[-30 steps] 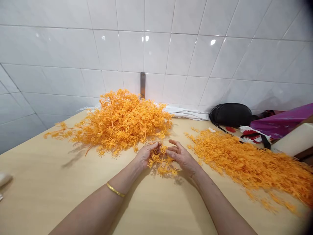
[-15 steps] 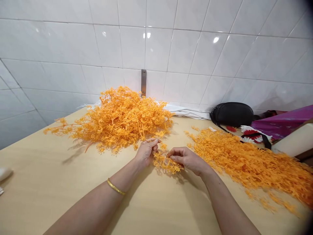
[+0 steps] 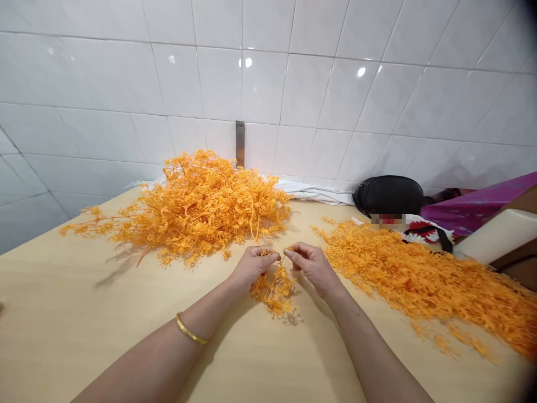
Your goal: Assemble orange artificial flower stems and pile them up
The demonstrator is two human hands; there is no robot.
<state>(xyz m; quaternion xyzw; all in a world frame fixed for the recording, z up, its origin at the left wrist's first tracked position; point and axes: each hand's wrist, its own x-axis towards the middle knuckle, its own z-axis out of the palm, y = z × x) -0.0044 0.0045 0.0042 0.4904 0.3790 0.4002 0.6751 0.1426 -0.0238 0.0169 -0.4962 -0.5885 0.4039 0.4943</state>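
Note:
An orange artificial flower sprig (image 3: 274,291) hangs below my two hands, just over the table. My left hand (image 3: 254,266) pinches its stem between thumb and fingers. Close by on the right, my right hand (image 3: 308,263) is closed in a pinch at a thin orange tip of the sprig. Behind my left hand a bushy heap of orange artificial flower stems (image 3: 210,207) rests on the table. To the right of my right hand spreads a flatter pile of loose orange flower pieces (image 3: 415,274).
The wooden table (image 3: 126,319) meets a white tiled wall, with a metal bracket (image 3: 240,144) fixed to it. A black bag (image 3: 389,194), purple material (image 3: 474,204), red and white flowers (image 3: 423,228) and a cream roll (image 3: 497,235) lie at the back right.
My right hand has moved up and left, from the sprig's lower right side to near my left fingertips. The sprig now hangs lower. The view has shifted slightly right.

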